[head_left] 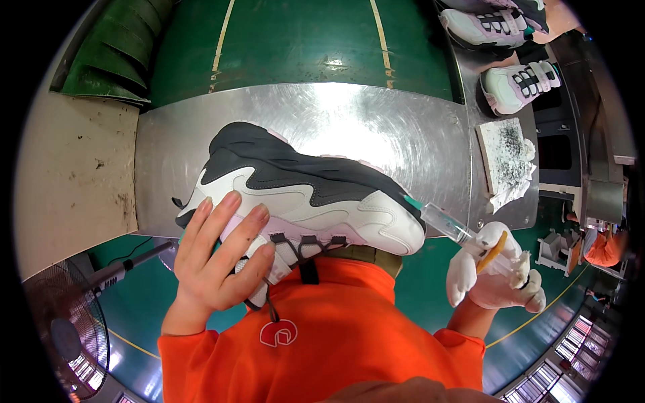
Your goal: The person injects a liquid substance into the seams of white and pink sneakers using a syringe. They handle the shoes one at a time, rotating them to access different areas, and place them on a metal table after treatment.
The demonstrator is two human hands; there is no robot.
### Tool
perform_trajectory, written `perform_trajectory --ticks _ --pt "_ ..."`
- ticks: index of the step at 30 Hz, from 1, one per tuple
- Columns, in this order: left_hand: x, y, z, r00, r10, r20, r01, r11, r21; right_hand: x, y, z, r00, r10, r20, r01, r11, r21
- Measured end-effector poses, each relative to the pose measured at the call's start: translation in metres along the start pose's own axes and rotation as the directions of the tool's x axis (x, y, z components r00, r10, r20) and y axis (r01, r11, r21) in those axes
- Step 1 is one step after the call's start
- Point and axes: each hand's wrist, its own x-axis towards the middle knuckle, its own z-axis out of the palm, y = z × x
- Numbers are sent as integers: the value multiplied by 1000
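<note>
A white, black and lilac sneaker [289, 195] lies on its side at the near edge of the metal table, toe to the right, dark sole away from me. My left hand [218, 258] holds it by the heel and ankle opening, fingers spread over the upper; the thumb side is partly hidden. In a white glove, my right hand [497, 269] is closed around a clear syringe [447, 225] with a green tip. That tip meets the edge of the sole at the toe. A tan strip [494, 252] shows at the gloved fingers.
Metal tabletop [175, 148] spans the front, with a green belt [302, 47] beyond. At right are a smudged white cloth [507, 161], another sneaker [517, 87] and more shoes [480, 27]. A beige panel [74, 174] borders the left; a fan [67, 336] stands below it.
</note>
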Motion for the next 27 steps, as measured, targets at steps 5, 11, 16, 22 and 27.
perform_trajectory --ticks 5,11,16,22,27 --pt "-4 0 0 1000 -10 1 10 1000 -8 8 8 0 998 42 50 -43 999 30" --pt "-4 0 0 1000 -14 13 14 1000 1 12 11 -3 995 71 75 -75 996 47" --pt "-3 2 -1 999 -22 25 22 1000 -3 8 4 -5 993 104 64 -107 993 40" --pt "-4 3 0 999 -18 45 17 1000 16 6 -1 -9 991 119 53 -120 992 26" --pt "-2 10 -3 997 -30 78 27 999 39 0 -3 -15 991 120 52 -121 992 29"
